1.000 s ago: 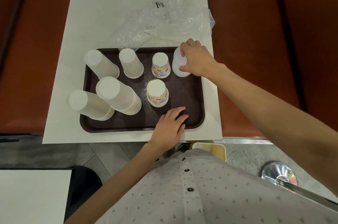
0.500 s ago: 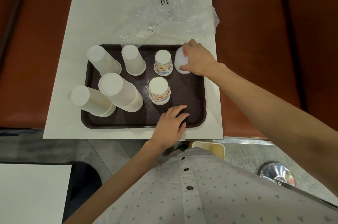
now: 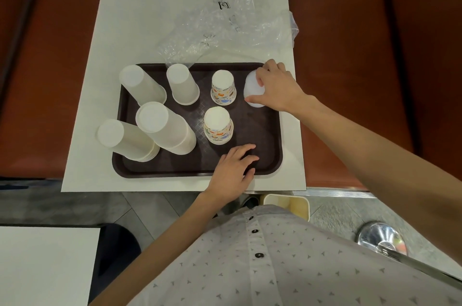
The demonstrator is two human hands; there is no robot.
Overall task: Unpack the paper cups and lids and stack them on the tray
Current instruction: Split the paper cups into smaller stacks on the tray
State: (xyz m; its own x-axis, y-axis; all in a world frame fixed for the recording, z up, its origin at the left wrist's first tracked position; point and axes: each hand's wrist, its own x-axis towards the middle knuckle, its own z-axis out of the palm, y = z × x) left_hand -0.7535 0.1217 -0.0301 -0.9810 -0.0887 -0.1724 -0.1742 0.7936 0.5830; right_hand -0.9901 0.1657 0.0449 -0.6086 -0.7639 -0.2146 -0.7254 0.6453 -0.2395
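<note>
White stacks (image 3: 165,128) 4 | patterned stacks (image 3: 218,126) 2 | right hand (image 3: 277,88) grips lids (image 3: 252,92) | left hand (image 3: 233,168) relaxed

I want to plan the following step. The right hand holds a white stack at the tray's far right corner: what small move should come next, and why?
Probably let go of the white stack and lift the right hand away: the stack seems to stand on the tray already, and the left hand rests on the tray.
</note>
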